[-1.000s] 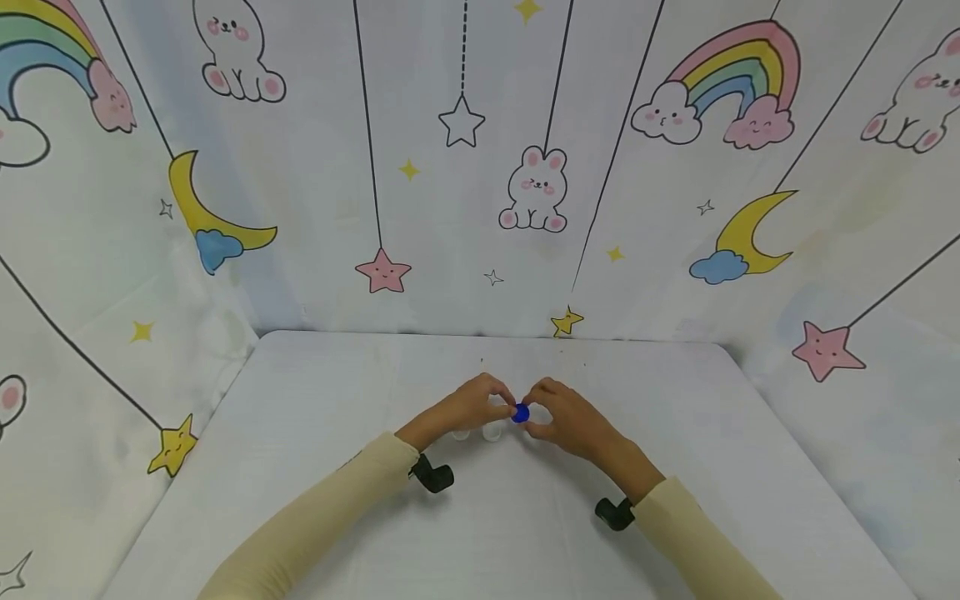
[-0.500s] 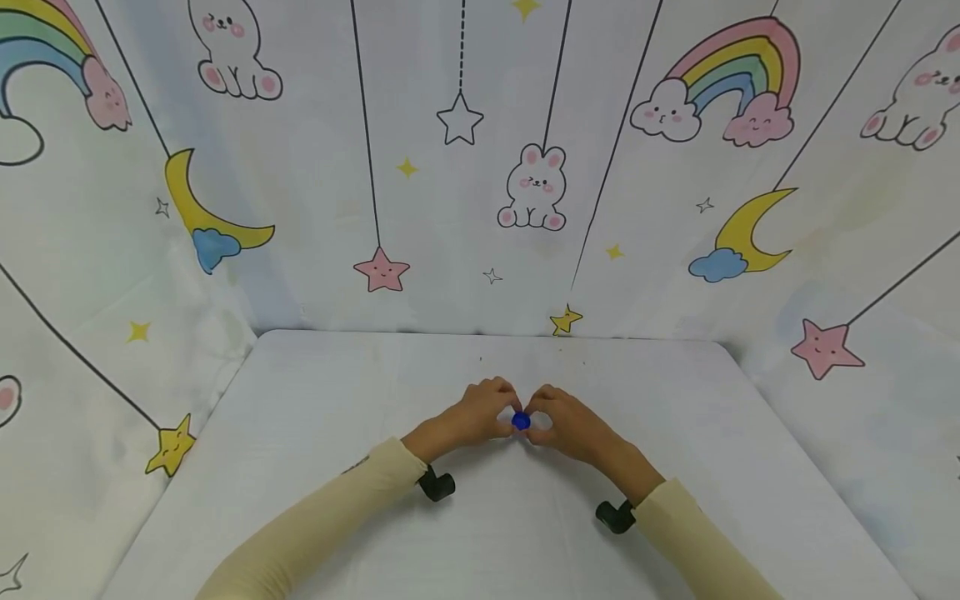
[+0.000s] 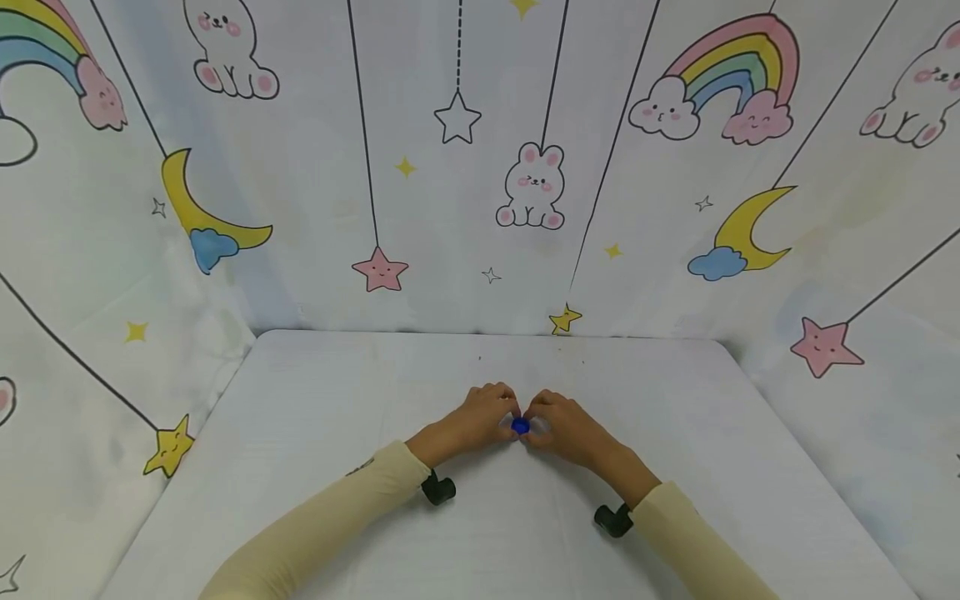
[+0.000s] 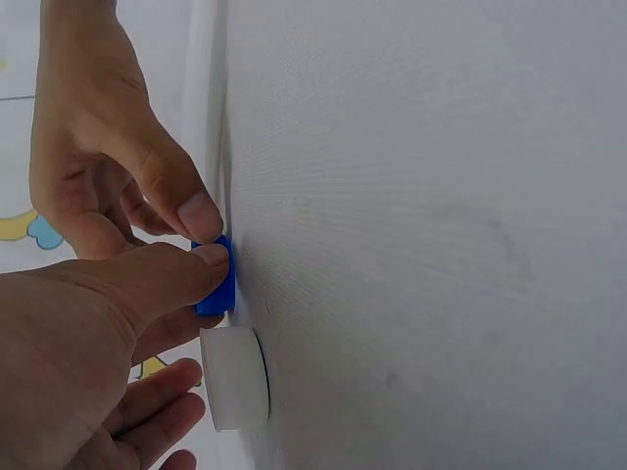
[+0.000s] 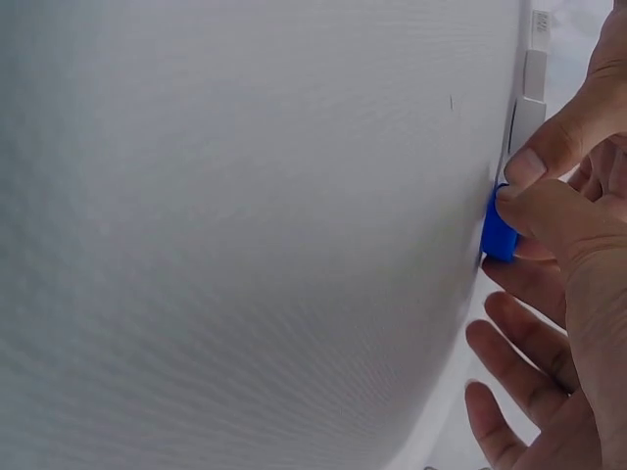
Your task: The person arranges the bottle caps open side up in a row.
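A small round blue cap [image 3: 521,426] is at the white table's surface between my two hands. In the left wrist view the blue cap [image 4: 217,292] stands at table level, with both thumbs on its near side. My left hand [image 3: 480,417] pinches it from the left, and my right hand [image 3: 567,429] pinches it from the right. The right wrist view shows the same two-handed hold on the blue cap [image 5: 499,230], both thumbs close together. Beside my left fingers sits a white round cap [image 4: 235,378]; the left hand hides it in the head view.
Further white pieces [image 5: 535,74] stand in a row past the left hand in the right wrist view. The white table [image 3: 480,525] ends at a printed cloth backdrop [image 3: 450,208]. A dark wrist camera [image 3: 439,490] hangs under the left sleeve, another camera [image 3: 614,521] under the right.
Both hands and the blue cap have shifted slightly toward the person. The left hand has moved over the white pieces, which showed beneath it a second ago. The hands now sit closer together.
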A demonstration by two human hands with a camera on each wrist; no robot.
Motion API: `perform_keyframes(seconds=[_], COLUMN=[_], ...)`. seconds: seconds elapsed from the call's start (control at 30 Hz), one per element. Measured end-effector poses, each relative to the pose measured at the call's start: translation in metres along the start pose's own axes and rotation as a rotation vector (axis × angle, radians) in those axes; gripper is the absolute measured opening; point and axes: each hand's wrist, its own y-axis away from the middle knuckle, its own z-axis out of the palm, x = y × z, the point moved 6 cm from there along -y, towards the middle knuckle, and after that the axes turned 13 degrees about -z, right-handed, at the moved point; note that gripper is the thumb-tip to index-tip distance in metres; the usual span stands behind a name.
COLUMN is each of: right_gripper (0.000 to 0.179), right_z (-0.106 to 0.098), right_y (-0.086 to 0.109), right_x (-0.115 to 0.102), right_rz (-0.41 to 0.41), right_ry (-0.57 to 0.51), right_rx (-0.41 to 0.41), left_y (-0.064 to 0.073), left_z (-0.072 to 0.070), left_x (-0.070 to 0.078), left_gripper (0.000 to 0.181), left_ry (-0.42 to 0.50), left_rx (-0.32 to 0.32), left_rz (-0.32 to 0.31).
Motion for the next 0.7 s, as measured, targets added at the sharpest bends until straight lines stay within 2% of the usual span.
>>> perform_keyframes(seconds=[0.47,0.7], right_gripper=[0.023,0.025], right_z=[0.0015,0.0043], right_y=[-0.0009,-0.0001], right_x=[-0.0006,0.0029], right_rz=[-0.007,0.04], right_ry=[0.031,0.041], right_rx=[0.007,-0.01], left_y=[0.0012,0.0028], left_z=[0.0014,0.0005], left_x=[-0.0026,-0.0035], left_gripper=[0.024,0.027], left_ry=[-0.023,-0.036], left_rx=[0.036,0.039], left_rz=[0.008,0.002])
